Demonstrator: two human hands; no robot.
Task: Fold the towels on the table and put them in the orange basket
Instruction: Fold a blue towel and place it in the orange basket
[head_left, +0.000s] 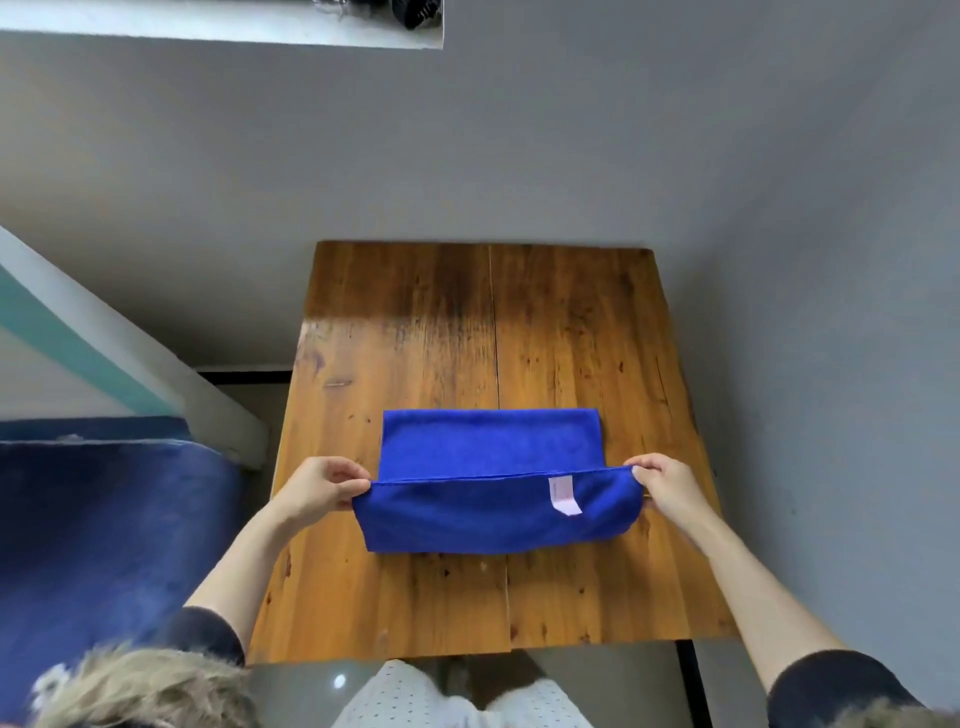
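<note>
A blue towel (488, 447) lies across the middle of the wooden table (415, 322). Its near edge is lifted off the wood and curls back over the rest, showing a small pink label near the right corner. My left hand (322, 486) pinches the towel's near left corner. My right hand (662, 483) pinches the near right corner. Both hands hold that edge stretched level a little above the table. The orange basket is not in view.
The table stands against a grey wall (519, 145) in a corner. A dark blue cushioned seat (104, 535) sits to the left, beside a white and teal slanted beam (104, 353). A white shelf (234, 26) hangs high up.
</note>
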